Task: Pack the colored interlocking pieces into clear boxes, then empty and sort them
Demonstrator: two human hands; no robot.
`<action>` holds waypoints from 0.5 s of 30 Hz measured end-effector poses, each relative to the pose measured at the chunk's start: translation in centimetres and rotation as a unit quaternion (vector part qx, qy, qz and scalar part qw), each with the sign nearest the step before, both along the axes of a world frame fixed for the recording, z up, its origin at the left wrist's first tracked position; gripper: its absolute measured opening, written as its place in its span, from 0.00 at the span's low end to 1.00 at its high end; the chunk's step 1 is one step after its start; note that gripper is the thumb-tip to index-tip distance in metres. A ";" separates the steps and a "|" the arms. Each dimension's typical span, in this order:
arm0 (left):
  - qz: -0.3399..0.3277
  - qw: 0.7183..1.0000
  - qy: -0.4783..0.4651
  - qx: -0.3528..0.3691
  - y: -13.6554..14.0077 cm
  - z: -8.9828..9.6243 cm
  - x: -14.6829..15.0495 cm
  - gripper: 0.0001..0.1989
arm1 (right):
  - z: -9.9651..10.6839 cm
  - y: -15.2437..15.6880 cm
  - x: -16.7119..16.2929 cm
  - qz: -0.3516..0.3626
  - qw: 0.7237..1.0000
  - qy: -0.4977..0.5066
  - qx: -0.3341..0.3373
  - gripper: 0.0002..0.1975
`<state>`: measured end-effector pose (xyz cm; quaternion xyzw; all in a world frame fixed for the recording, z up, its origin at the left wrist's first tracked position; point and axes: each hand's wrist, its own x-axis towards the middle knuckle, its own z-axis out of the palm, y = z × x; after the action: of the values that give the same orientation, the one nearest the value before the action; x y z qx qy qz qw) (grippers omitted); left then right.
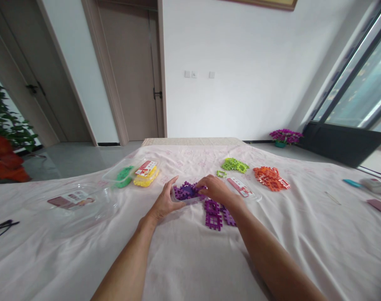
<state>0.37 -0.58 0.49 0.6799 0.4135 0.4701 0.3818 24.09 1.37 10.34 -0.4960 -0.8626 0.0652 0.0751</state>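
Note:
My left hand (pixel 163 203) grips the left end of a small clear plastic container (pixel 195 201), its thumb along the near side. Purple notched interlocking building pieces (pixel 186 190) lie inside it. The fingers of my right hand (pixel 217 189) are curled over the container's right end, closed on a purple piece; the fingertips are partly hidden. Just below my right wrist, more purple square pieces (pixel 213 219) rest on the cloth, some of them covered by my forearm. A clear lid with a red and white label (pixel 239 187) lies right of my right hand.
Lime green pieces (pixel 235 164) and orange pieces (pixel 271 179) are heaped at the right. On the left stand containers of green pieces (pixel 125 176) and yellow pieces (pixel 146 177), plus a large clear container (pixel 80 209). Black glasses (pixel 3 228) and a blue object (pixel 352 183) lie toward the sides.

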 end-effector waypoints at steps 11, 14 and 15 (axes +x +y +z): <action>0.059 0.998 -0.021 0.005 0.0 -0.1 -0.2 0.50 | 0.9 -0.3 1.5 -0.015 0.996 0.065 0.052 0.16; 0.082 0.996 -0.028 0.005 0.1 -0.2 -0.2 0.51 | 1.2 -0.3 2.5 -0.043 0.999 0.020 -0.007 0.14; 0.086 0.996 -0.031 0.005 0.2 -0.2 -0.2 0.51 | 1.1 -0.2 2.8 -0.045 0.999 -0.001 -0.027 0.14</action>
<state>0.12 -0.38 0.31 0.6290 0.4556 0.5242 0.3493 26.90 1.13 11.46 -0.5359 -0.8376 0.0849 0.0637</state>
